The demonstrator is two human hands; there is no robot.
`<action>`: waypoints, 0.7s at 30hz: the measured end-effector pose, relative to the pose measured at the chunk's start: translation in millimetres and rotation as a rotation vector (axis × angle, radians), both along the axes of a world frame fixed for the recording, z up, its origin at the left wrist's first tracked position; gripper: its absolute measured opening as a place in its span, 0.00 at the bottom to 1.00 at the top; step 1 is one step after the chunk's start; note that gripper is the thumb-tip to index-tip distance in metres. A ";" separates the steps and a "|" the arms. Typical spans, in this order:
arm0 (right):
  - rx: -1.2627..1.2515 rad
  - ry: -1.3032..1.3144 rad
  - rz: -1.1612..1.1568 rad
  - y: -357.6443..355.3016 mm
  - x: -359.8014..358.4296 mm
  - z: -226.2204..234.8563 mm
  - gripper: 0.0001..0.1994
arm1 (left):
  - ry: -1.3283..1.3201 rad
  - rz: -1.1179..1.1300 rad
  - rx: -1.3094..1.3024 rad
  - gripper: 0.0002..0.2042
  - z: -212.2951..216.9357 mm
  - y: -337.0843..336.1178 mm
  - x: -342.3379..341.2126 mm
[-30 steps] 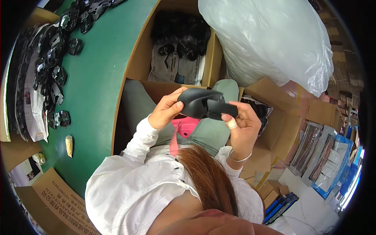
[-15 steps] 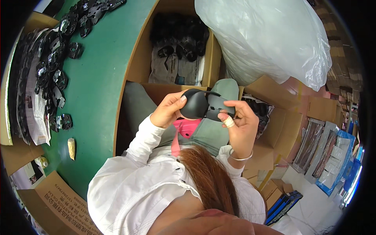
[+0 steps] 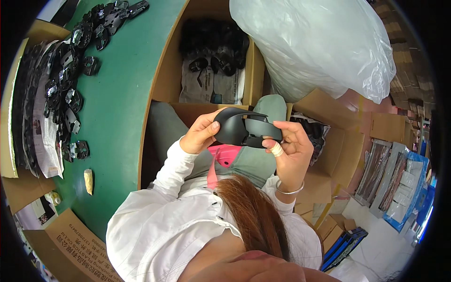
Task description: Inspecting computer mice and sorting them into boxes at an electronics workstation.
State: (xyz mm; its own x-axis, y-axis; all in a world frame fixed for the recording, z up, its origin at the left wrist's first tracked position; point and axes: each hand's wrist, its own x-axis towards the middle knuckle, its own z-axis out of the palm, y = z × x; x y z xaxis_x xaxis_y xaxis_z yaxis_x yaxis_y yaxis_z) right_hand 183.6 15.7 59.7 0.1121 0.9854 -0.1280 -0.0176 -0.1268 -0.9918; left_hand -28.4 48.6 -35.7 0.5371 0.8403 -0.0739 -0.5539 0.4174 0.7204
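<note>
Between my two hands, above my lap, is a matte black curved plastic shell (image 3: 233, 128) that looks like a computer mouse cover. My left hand (image 3: 202, 135) is closed on its rounded left end, thumb on the near side. My right hand (image 3: 292, 149) pinches the greyish right end between thumb and fingers. Pale tape wraps the right thumb, and a metal bangle circles that wrist. Slots and a gap show near the shell's middle; its underside is hidden.
A carton (image 3: 256, 70) ahead holds black plastic parts on printed paper. On the green table (image 3: 120, 89) at left lie several glossy black parts (image 3: 70, 73) and a small beige roll (image 3: 88, 182). A large translucent bag (image 3: 319, 42) stands ahead right, beside an open carton (image 3: 345, 150).
The shell has tilted in my hands, so its right part shows at a different angle and a gap is visible beneath its upper edge. Both hands keep their grip.
</note>
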 end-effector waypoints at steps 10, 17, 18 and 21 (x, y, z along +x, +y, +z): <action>0.180 -0.257 -0.025 11.3 1.9 -14.9 0.20 | 0.130 -0.012 0.394 0.18 15.3 11.4 9.3; -0.071 0.369 0.078 11.2 21.4 -44.6 0.20 | 0.083 -0.110 0.510 0.20 2.0 19.6 7.3; -0.072 0.373 0.076 10.7 18.9 -44.1 0.20 | 0.086 -0.113 0.509 0.20 -0.2 18.7 8.0; 0.040 0.106 0.006 4.3 0.7 -36.0 0.18 | 0.117 -0.033 0.198 0.23 -5.6 10.8 16.4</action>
State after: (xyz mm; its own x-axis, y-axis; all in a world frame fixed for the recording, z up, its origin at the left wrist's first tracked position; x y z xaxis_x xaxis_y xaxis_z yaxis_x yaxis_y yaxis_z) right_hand 184.3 19.9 23.7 0.0944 0.9906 -0.0992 -0.1219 -0.0874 -0.9887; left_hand -12.0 59.4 -41.3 0.5619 0.8267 0.0276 -0.4501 0.2776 0.8488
